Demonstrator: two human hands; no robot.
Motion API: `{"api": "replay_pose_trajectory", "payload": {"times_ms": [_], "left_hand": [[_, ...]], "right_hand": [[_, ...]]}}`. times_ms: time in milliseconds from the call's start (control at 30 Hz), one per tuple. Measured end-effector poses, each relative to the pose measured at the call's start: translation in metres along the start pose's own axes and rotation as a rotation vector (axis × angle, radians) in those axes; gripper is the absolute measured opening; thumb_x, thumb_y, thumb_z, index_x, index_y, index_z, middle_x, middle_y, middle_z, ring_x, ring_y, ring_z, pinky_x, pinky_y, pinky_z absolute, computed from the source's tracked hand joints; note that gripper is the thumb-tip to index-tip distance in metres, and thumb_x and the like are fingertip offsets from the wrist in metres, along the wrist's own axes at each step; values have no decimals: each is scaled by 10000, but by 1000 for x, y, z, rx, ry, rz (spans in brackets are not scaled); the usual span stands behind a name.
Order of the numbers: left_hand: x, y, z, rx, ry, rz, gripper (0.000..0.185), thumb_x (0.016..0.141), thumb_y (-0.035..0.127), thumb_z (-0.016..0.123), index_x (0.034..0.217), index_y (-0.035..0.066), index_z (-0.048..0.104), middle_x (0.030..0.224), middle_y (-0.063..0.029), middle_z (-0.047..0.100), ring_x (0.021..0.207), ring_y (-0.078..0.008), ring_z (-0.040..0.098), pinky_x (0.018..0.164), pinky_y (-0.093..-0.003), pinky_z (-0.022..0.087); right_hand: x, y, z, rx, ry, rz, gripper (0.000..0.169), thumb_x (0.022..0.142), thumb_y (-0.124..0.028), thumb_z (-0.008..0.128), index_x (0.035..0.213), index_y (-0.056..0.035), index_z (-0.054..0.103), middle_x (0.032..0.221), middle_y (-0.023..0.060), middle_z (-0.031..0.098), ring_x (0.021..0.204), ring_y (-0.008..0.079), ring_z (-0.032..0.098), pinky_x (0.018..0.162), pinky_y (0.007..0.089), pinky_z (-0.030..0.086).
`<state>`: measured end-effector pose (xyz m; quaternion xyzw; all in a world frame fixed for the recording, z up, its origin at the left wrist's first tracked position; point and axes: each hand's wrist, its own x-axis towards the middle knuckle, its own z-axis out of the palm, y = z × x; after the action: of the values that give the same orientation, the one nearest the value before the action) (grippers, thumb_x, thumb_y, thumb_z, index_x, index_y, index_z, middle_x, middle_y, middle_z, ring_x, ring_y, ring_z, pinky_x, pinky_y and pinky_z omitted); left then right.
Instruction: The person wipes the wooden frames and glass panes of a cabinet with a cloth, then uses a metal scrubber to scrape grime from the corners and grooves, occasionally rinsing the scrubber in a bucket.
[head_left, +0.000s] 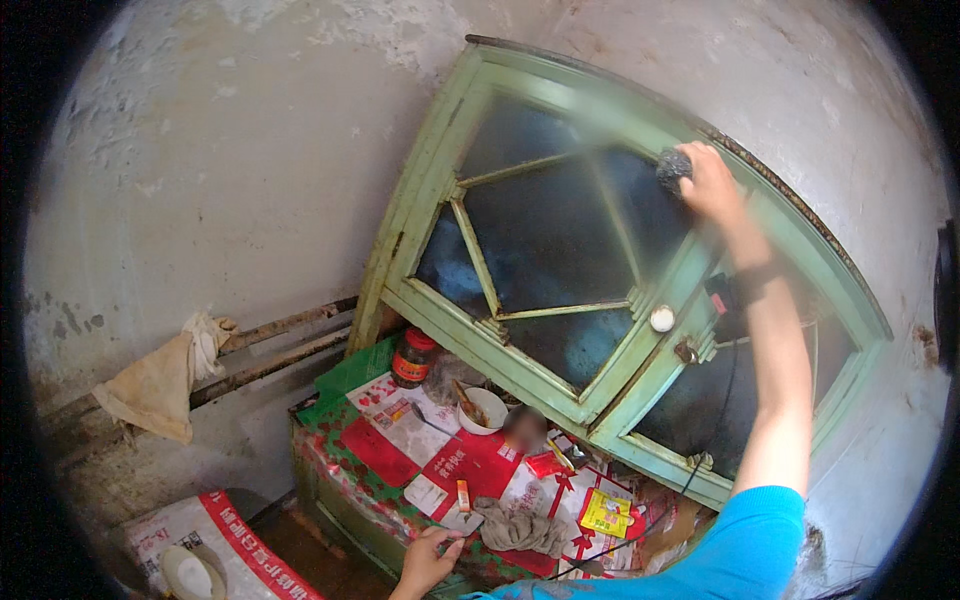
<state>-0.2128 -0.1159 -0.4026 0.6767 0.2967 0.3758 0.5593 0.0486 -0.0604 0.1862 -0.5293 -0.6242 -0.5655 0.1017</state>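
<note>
My right hand (709, 180) is closed around a dark grey scouring pad (673, 171), which looks like metal wool. It is held up at the upper frame of a green wooden cabinet (551, 409) with dark glass panes (562, 247). Low in the view, my left hand (431, 559) is at the near edge of the cluttered ledge, holding nothing that I can see, thumb and fingers a little apart. Just right of it lies a crumpled grey cloth (521, 527). A round white knob (662, 319) sits on the left cabinet door.
Printed red and white sheets (390, 457) cover the ledge. On it stand a red-lidded jar (413, 358), a white bowl (491, 409) and a yellow packet (606, 513). A dark cable (675, 499) hangs before the cabinet. Pipes (277, 326) with a cloth (161, 386) run along the wall.
</note>
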Motion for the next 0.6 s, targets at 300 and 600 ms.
{"api": "replay_pose_trajectory", "payload": {"times_ms": [300, 600], "left_hand": [[-9, 18, -13, -26, 66, -55, 225, 830, 167, 656, 1010, 32, 660, 917, -100, 614, 849, -207, 609, 684, -311, 490], [2, 21, 18, -81, -76, 3, 243, 840, 209, 633, 1001, 27, 648, 897, -129, 605, 712, -225, 615, 623, -303, 481]], "right_hand": [[95, -56, 69, 86, -39, 107, 215, 677, -73, 598, 883, -13, 599, 936, 204, 597, 933, 393, 562, 832, 455, 465], [16, -44, 15, 226, -1, 151, 401, 723, -274, 662, 1012, 2, 622, 997, 204, 616, 979, 343, 583, 870, 393, 457]]}}
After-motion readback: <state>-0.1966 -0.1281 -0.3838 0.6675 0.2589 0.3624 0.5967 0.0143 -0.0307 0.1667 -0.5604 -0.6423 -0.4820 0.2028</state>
